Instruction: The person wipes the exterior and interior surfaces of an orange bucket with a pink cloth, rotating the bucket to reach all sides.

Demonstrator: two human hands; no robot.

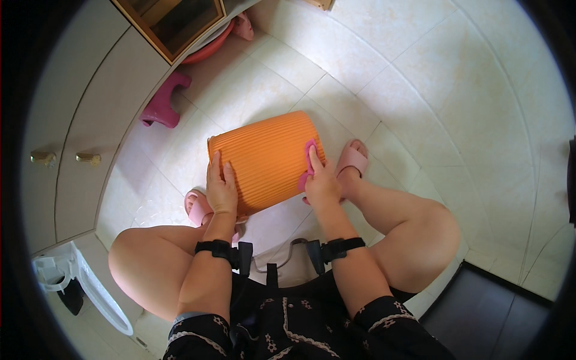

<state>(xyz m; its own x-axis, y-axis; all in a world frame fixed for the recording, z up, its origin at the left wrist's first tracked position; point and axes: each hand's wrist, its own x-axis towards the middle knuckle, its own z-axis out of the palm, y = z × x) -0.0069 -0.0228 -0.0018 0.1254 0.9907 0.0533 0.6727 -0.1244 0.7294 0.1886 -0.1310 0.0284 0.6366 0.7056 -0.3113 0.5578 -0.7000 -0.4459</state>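
An orange ribbed bin [264,159], shaped like a round tub, lies tilted on its side between my feet, above the floor tiles. My left hand [222,191] holds it at the left end, fingers stretched along the rim and the ribbed wall. At the right end my right hand [324,183] is closed on a pink cloth [306,174], pressing it against the bin's edge with the index finger extended. Part of the cloth hangs below the fingers. The bin's inside is hidden.
Pale cabinets [90,120] with brass knobs stand at the left. A pink plastic stool [163,105] and a red basin [210,49] sit by them. A white plastic item [99,288] is at lower left, a dark panel [486,306] at lower right. Pink slippers [353,157] are on my feet.
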